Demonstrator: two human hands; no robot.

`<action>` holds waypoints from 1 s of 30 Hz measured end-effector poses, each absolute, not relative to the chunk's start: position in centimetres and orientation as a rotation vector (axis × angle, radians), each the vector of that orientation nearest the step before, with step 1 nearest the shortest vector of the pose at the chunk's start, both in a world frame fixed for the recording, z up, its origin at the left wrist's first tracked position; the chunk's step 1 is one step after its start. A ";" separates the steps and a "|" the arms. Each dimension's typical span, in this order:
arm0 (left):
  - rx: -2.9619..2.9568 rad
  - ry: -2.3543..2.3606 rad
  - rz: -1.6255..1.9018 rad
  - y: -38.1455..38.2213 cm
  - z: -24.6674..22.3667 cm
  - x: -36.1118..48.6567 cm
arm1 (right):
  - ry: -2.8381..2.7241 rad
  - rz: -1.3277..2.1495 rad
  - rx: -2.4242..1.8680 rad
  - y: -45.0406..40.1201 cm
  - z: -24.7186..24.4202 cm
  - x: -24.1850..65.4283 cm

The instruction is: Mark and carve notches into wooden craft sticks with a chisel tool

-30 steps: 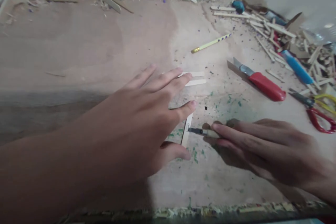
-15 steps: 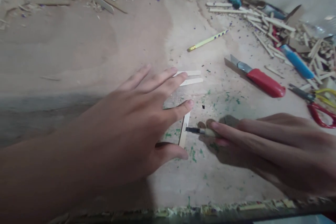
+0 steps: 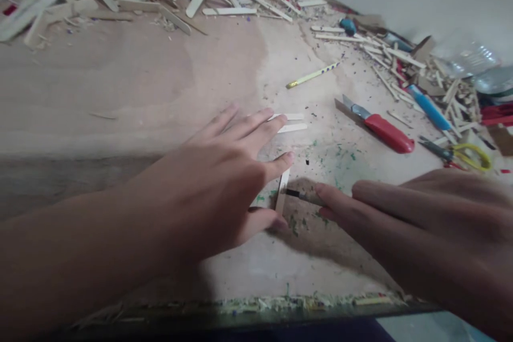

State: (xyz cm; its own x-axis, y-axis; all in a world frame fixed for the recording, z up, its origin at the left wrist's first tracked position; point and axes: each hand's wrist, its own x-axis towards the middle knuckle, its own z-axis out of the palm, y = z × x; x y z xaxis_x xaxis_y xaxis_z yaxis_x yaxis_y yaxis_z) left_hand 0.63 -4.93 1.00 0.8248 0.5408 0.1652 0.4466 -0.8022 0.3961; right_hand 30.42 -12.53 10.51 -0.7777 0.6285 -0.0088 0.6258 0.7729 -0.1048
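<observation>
Pinning a stick — left hand; bladed tool against it — right hand

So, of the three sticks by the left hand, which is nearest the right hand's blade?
The steeply slanted stick, between thumb and index finger of the left hand, at the small blade. The other two sticks lie farther up, partly hidden by fingers.
</observation>
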 end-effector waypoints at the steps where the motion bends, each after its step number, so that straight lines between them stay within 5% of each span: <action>1: 2.664 0.746 0.382 -4.9 1.0 0.7 | -2.939 0.184 -1.028 -12.4 10.6 30.4; 16: 2.562 0.761 0.323 -4.7 1.6 0.3 | -2.650 0.621 -1.124 -13.0 7.5 32.0; 30: 2.713 0.730 0.390 -5.2 1.2 0.0 | -2.712 0.415 -1.139 -12.2 6.7 31.9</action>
